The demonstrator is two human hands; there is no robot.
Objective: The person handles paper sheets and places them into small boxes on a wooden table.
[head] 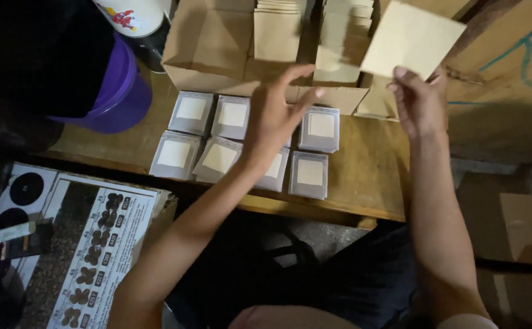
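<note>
Square tan cardboard sheet [411, 38], flat and plain, pinched at its lower edge by the right hand [421, 103], fingers closed on it, sheet raised above the far right part of the wooden tabletop [369, 176] and tilted, overlapping the view of the open brown cardboard box [208, 45]. Same kind of tan sheets standing upright in rows [278, 30] inside that box, packed close together. Left hand [275, 119] spread open with fingers extended, holding nothing, hovering over the two rows of small grey square packets with pale square inserts [320, 129]; contact with the packets beneath not clear from this angle. Packets lying flat just beside one another on the tabletop, directly in front of the box, some partly hidden under the left hand and forearm. Further left, round purple plastic bucket [126, 91] on the table's corner, partly covered by a dark shape at the top left. White rounded container with a red figure on it [135, 15] just behind the bucket. Below the table edge at the lower left, printed sheet with rows of small dark pictures [101, 244], near a second sheet bearing large black circles [25, 189]. Large brown cardboard panel with blue scribbled lines [509, 67] leaning at the right.
</note>
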